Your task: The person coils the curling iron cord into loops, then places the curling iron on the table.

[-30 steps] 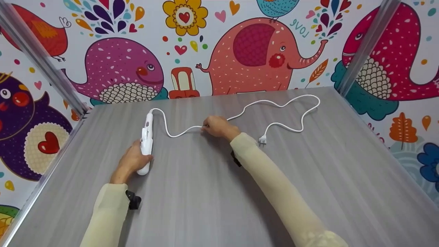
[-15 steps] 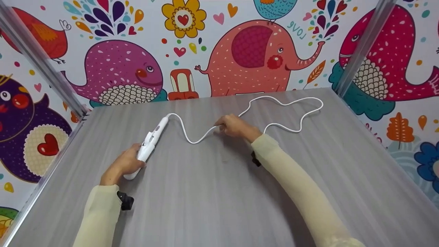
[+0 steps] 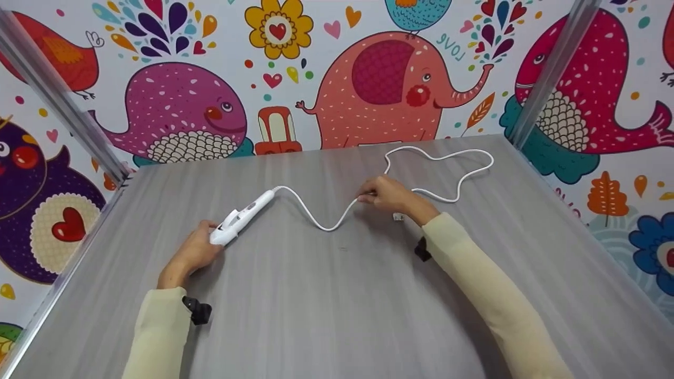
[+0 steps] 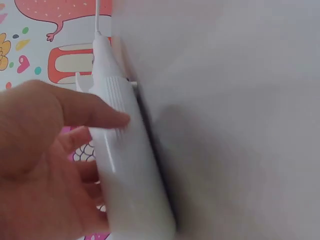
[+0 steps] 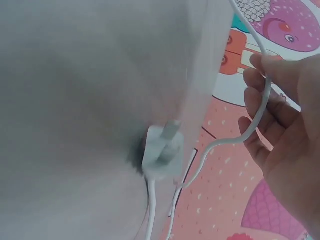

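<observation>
While the left grip (image 3: 192, 249) grasps the white appliance (image 3: 246, 211) toward its thicker end, thumb over the ribbed part, the right grip (image 3: 388, 195) pinches its white cord (image 3: 327, 230) between thumb and fingers. The appliance slants across the left half of the desk (image 3: 326, 316), its cord end turned toward the far edge; whether it touches the surface, I cannot tell. From there the cord dips toward the near edge, climbs to the right grip, and beyond it loops near the far right corner. The plug (image 3: 398, 216) lies just on the near-edge side of that grip, partly hidden. Behind the far edge stands a patterned wall (image 3: 288, 113).
</observation>
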`<control>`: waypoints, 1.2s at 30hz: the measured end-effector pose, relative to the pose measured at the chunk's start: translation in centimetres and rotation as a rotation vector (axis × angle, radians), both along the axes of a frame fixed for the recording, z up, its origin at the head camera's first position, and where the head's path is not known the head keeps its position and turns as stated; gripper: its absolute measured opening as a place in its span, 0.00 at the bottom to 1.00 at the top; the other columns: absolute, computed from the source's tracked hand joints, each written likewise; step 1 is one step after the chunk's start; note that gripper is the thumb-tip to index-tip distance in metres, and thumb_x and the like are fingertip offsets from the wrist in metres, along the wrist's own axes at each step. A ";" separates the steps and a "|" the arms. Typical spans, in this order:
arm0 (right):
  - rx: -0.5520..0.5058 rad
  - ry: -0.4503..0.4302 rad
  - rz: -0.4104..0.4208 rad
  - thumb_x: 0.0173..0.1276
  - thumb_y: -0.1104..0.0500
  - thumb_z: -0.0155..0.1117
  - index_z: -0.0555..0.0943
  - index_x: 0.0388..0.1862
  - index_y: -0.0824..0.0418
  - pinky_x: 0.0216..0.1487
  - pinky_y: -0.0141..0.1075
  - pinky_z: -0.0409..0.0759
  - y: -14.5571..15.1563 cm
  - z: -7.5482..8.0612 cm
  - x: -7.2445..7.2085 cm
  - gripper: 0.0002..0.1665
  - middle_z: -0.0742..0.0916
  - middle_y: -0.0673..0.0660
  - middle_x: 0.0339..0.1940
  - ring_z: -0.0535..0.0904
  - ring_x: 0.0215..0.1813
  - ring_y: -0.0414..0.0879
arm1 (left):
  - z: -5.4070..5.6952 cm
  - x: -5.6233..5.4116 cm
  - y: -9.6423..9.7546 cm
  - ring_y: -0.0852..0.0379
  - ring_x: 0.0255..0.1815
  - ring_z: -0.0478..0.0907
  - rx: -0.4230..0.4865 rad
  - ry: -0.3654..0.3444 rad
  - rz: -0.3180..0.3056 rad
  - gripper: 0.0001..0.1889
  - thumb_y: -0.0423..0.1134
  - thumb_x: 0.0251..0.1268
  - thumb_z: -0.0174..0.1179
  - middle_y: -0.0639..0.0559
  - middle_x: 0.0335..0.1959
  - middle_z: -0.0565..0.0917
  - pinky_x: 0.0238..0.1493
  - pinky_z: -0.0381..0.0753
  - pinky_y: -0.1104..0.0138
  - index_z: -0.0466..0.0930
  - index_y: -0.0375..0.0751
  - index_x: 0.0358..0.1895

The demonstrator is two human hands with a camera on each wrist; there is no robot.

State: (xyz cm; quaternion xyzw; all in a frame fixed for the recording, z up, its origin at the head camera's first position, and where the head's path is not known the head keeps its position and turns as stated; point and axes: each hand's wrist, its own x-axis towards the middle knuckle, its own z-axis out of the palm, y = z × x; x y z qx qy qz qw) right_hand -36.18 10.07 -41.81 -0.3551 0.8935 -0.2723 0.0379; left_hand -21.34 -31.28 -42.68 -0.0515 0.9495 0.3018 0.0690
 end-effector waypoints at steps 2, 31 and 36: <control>0.001 0.004 -0.002 0.71 0.61 0.65 0.89 0.44 0.65 0.50 0.48 0.81 0.7 0.0 0.3 0.10 0.90 0.61 0.42 0.83 0.44 0.52 | -0.3 -0.2 0.4 0.32 0.59 0.72 0.008 0.033 0.015 0.31 0.30 0.62 0.59 0.19 0.62 0.71 0.63 0.68 0.43 0.59 0.23 0.66; -0.096 -0.048 -0.239 0.69 0.71 0.61 0.87 0.42 0.68 0.43 0.35 0.74 12.0 -1.3 2.8 0.09 0.87 0.63 0.37 0.76 0.39 0.48 | -0.8 -0.8 1.4 0.39 0.60 0.75 0.100 0.082 -0.136 0.26 0.31 0.60 0.68 0.32 0.61 0.79 0.62 0.67 0.50 0.75 0.31 0.63; -0.072 -0.117 -0.289 0.71 0.69 0.60 0.86 0.45 0.68 0.43 0.36 0.72 12.9 -0.9 2.8 0.09 0.86 0.63 0.38 0.75 0.40 0.49 | -1.1 -0.9 1.2 0.40 0.63 0.72 0.105 0.062 -0.134 0.26 0.32 0.63 0.66 0.33 0.66 0.76 0.65 0.65 0.47 0.74 0.35 0.65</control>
